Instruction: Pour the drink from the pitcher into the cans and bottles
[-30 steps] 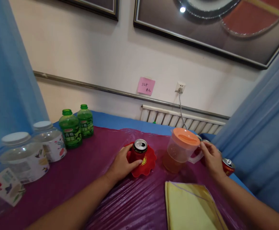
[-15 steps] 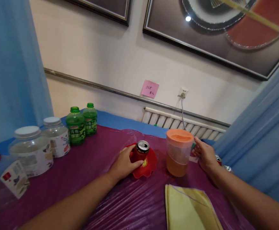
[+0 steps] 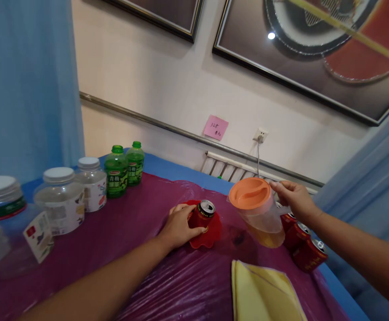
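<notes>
- By the left hand [image 3: 179, 226], a red can [image 3: 202, 217] is being clamped between curled fingers; its base is being hidden, while a red dish [image 3: 213, 234] is being partly covered beneath it.
- By the right hand [image 3: 298, 198], a jug [image 3: 264, 218] is being gripped, fingers closed on its handle; at the can's three o'clock it is being tilted, lid toward nine.
- Beyond the jug, more cans [image 3: 310, 255] are being lined up.
- A cloth [image 3: 264, 292] is lying between four and five o'clock.
- Green bottles [image 3: 116, 176] are standing at ten, jars [image 3: 69, 211] at nine.
</notes>
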`<state>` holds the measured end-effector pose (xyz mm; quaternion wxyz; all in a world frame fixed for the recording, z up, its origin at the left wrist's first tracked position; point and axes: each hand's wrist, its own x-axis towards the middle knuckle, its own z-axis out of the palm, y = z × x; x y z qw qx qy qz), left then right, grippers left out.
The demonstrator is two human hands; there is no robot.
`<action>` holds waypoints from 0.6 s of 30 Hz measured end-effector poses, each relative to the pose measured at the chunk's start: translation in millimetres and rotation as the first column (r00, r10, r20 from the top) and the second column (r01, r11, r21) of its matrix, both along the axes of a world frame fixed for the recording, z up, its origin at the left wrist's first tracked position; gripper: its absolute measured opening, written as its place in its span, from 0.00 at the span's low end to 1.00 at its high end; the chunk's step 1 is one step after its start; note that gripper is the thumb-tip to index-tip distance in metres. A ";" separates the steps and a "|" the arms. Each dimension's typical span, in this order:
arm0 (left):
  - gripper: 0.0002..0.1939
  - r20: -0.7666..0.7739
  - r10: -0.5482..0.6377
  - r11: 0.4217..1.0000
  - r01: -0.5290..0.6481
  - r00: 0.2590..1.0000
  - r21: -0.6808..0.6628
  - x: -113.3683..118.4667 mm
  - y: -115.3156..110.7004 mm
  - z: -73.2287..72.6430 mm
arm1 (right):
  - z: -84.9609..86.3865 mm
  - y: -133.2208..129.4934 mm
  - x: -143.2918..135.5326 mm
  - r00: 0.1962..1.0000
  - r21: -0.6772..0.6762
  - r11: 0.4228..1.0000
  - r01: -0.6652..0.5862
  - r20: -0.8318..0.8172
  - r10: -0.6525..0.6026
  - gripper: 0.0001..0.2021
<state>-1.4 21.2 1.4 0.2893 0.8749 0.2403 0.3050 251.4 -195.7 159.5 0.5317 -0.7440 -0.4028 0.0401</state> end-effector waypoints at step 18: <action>0.39 -0.084 -0.042 0.998 0.037 0.996 -0.059 -5.5 -8.2 8.9 | 8.5 26.4 -28.6 0.973 -0.225 0.972 -0.059 0.205 0.107 0.34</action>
